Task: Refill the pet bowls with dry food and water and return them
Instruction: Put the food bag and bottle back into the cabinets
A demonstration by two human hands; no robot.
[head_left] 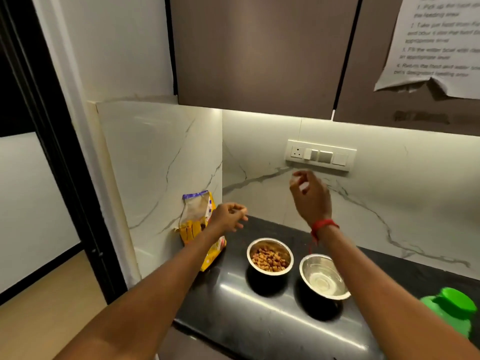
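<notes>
Two bare forearms reach in from the 6 o'clock edge over a glossy black counter [259, 323]. On it, just below centre, stands a steel food bowl [270, 259] holding brown kibble. The steel water bowl [324, 278] sits just beside it at its 4 o'clock. This second bowl's inside shines, and whether it holds water cannot be told for sure.

At 9 o'clock from the food bowl, a yellow food bag [195, 216] stands upright in the corner against the marble wall. The left hand [230, 216] hovers just beside the bag's right edge, its fingers loosely curled and slightly spread, holding nothing.

The right hand [310, 196] is raised at 12 o'clock above the bowls, a red thread [324, 226] round its wrist. Its fingers are curled and blurred, so whether they pinch anything cannot be told.

A switch panel [320, 154] sits on the wall just above that hand. A green-lidded container [452, 310] shows at the 4 o'clock edge, and a printed sheet [439, 40] hangs at 1 o'clock.
</notes>
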